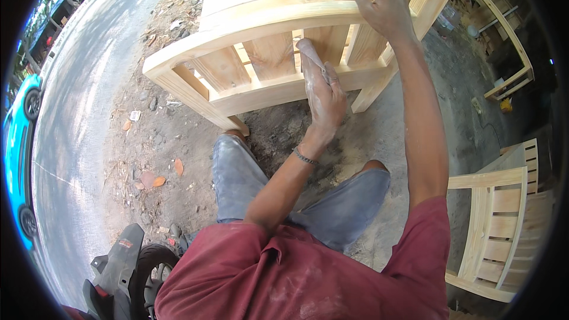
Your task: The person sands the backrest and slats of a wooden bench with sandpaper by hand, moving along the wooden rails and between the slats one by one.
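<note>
A pale, unpainted wooden bench (261, 24) stands before me, its slatted end facing my knees. My left hand (327, 92), whitened with dust, is closed around a rolled, tan piece of sandpaper (309, 51). The roll's tip reaches up against the upright slats, just below the curved top rail (237, 31). My right hand (382, 6) is farther up and to the right, fingers bent over the bench frame where the top rail meets the slatted back. Part of its grip is hidden behind the hand itself.
Another slatted wooden frame (489, 231) stands at the lower right, with a further frame (510, 35) at the upper right. A motorcycle (127, 272) is close at my lower left. Beyond the dirt ground runs a road (83, 112) with a blue car (22, 154).
</note>
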A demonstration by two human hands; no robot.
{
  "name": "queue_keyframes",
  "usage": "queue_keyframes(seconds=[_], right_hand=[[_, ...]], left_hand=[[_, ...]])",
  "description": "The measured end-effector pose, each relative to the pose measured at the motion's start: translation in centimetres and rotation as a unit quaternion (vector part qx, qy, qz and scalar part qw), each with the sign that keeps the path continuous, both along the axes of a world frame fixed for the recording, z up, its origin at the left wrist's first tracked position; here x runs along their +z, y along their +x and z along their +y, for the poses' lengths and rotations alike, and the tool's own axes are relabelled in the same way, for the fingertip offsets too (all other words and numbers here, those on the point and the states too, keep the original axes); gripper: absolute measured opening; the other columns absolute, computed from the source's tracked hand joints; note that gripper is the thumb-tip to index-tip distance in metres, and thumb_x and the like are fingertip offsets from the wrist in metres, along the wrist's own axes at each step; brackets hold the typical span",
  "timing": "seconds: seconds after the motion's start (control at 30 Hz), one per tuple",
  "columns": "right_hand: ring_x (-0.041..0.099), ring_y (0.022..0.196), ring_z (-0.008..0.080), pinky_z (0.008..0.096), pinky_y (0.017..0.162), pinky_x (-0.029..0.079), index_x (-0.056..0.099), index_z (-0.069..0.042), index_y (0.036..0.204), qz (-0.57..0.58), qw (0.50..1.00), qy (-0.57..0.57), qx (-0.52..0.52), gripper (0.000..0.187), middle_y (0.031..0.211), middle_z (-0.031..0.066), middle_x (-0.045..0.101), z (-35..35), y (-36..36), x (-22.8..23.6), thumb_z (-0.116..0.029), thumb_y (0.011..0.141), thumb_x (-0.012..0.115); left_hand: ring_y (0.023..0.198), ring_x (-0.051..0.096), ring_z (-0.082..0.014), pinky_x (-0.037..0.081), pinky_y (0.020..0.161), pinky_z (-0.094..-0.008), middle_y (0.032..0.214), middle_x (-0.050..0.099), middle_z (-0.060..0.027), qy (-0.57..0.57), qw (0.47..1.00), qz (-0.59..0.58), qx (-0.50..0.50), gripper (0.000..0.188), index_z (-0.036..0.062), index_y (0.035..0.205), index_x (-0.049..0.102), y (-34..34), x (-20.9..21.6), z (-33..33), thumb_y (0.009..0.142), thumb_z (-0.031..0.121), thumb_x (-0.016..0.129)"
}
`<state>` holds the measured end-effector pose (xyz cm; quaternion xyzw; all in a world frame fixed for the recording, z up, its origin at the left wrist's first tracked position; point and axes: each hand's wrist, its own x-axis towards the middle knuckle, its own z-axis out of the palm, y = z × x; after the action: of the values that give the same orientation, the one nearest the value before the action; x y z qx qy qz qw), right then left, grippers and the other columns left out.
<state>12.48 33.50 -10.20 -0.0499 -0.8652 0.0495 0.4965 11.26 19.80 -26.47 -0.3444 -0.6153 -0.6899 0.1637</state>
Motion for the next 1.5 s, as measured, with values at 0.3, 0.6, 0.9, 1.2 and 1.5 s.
queue_keyframes(seconds=[0.3,0.6,0.9,1.2,1.5], right_hand=[[0.074,0.082,0.0278,0.0426,0.074,0.056,0.079,-0.017,0.101,-0.197,0.956,-0.116,-0.183,0.052,0.079,0.0061,0.075,-0.7,-0.6,0.0,-0.063,0.089,0.059],[0.074,0.086,0.0265,0.0403,0.075,0.056,0.079,-0.016,0.097,-0.192,0.955,-0.121,-0.193,0.052,0.085,0.0061,0.077,-0.8,-0.8,0.2,-0.064,0.087,0.06],[0.073,0.081,0.0316,0.0426,0.073,0.055,0.078,-0.016,0.101,-0.201,0.95,-0.129,-0.199,0.047,0.084,0.0117,0.076,-1.4,-1.1,0.5,-0.059,0.09,0.061],[0.074,0.085,0.0279,0.0423,0.074,0.056,0.077,-0.013,0.103,-0.229,0.938,-0.126,-0.228,0.054,0.087,0.0078,0.077,-1.8,-1.4,1.2,-0.062,0.088,0.06],[0.074,0.082,0.0281,0.0412,0.072,0.056,0.078,-0.014,0.096,-0.227,0.935,-0.141,-0.232,0.052,0.082,0.0087,0.076,-2.1,-1.2,0.8,-0.062,0.088,0.061]], left_hand=[[0.149,0.03,-0.0413,0.025,0.121,-0.0455,0.156,0.035,-0.0301,0.008,0.999,-0.043,-0.011,0.05,-0.0142,0.151,0.028,-0.9,0.3,-2.1,0.107,0.008,0.037],[0.134,0.044,-0.0497,0.036,0.111,-0.0496,0.143,0.047,-0.0354,-0.029,0.999,-0.039,0.015,0.046,-0.009,0.148,0.038,-3.5,1.4,1.0,0.104,0.006,0.041],[0.131,0.045,-0.0515,0.035,0.11,-0.05,0.144,0.044,-0.0376,-0.062,0.998,-0.026,0.015,0.052,-0.0102,0.151,0.028,-3.8,-2.0,1.8,0.108,0.017,0.036],[0.141,0.034,-0.0518,0.028,0.118,-0.0495,0.152,0.034,-0.038,-0.035,0.996,-0.051,-0.062,0.057,-0.0108,0.154,0.019,-3.4,1.0,0.4,0.106,0.014,0.039],[0.147,0.029,-0.0461,0.024,0.12,-0.0445,0.158,0.028,-0.0336,-0.069,0.991,-0.064,-0.093,0.059,-0.0096,0.156,0.015,-4.0,2.6,0.1,0.105,0.009,0.038]])
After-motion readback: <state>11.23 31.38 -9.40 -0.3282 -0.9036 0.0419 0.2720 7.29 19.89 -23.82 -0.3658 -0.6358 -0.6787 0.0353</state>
